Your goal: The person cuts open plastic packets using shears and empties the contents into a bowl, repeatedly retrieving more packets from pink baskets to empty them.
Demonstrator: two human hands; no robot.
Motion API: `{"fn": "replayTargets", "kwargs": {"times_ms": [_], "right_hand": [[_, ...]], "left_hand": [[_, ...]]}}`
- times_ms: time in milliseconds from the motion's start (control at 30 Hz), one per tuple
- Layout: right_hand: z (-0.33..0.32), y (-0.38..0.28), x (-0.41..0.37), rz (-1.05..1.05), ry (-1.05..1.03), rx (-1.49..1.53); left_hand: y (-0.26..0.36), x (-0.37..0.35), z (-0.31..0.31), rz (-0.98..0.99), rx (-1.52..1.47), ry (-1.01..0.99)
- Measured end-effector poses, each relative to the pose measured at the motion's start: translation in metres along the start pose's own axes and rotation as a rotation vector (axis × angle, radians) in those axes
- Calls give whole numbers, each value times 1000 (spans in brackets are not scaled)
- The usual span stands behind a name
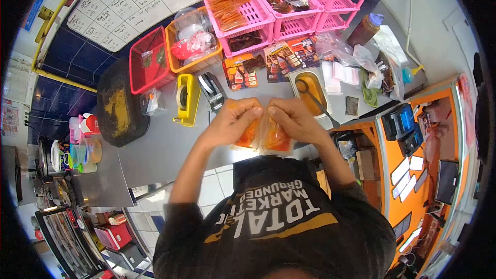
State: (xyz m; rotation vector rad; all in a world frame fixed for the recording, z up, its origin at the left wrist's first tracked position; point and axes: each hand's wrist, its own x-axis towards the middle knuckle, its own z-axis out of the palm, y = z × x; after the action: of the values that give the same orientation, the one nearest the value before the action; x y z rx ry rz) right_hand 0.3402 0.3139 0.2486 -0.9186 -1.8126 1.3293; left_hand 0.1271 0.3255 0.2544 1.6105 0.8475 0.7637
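Note:
My left hand and my right hand meet in front of my chest, over the near edge of the steel counter. Between them are clear plastic sachets with orange-red contents, side by side. Both hands are closed, thumbs and curled fingers pinching the plastic near its top. The sachets' upper ends are hidden by my fingers. Just beyond my right hand lies a steel tray of orange-brown sauce or oil with a dark ladle in it. A black tape dispenser stands past my left hand.
Pink stacked baskets with filled packets stand at the back. Left of them are an orange basket, a red basket and a yellow tape dispenser. A black tray lies far left; a sauce bottle stands at right.

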Motion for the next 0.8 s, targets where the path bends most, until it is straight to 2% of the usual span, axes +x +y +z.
{"fn": "replayTargets", "kwargs": {"times_ms": [33,100,233,367,533,700,767,800], "right_hand": [[-4,-5,0,4,-2,0],[-10,-13,0,57,-93,-129],[-7,-6,2,23,-68,-129],[-4,5,1,2,-1,-166],[2,17,2,-26,96,-143],[4,12,3,15,136,-153],[-9,11,4,0,63,-139],[-14,10,5,-6,-11,-119]], "left_hand": [[1,1,-4,-3,103,-76],[11,2,-9,27,197,-79],[14,5,-8,141,345,-16],[6,4,-5,158,352,37],[4,1,-4,18,309,125],[-8,1,-5,19,307,156],[-4,4,-6,44,307,162],[2,5,-9,25,307,83]]}}
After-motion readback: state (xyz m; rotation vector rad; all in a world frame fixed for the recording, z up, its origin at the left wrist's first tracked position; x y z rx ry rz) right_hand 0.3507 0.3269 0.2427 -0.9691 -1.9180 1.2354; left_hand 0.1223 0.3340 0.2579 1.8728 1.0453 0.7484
